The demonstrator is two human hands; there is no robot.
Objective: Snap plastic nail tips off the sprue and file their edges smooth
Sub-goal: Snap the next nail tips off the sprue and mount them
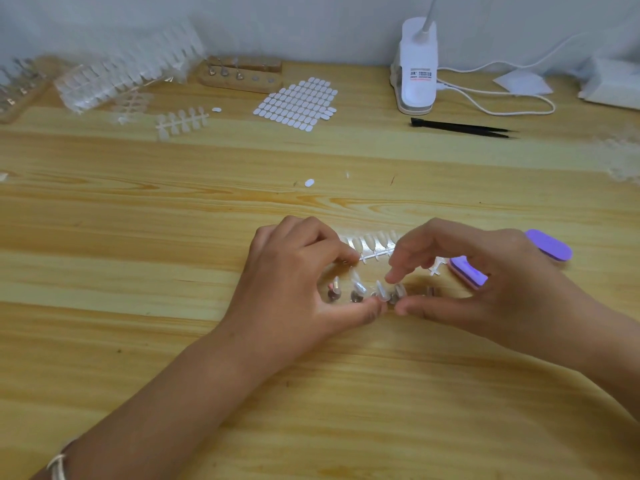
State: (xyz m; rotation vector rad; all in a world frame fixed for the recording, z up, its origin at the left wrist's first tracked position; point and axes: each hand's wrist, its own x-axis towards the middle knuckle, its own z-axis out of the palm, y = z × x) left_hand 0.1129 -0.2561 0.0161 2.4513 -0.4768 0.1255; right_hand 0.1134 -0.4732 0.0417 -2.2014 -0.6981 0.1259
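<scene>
As the right hand grip pinches a nail tip low over the worktop, left hand grip hard to tell.

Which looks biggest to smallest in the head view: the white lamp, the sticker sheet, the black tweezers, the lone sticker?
1. Lamp and sticker sheet: about alike, can't rank.
2. Tweezers: long but thin.
3. Lone sticker: smallest, though nearer.

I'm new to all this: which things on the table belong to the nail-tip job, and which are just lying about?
In use: sprue of nail tips, tips on small stands, purple file, purple block.
Lying about: black tweezers, clip lamp, sheet of white tabs, wooden holder, spare sprues.
</scene>
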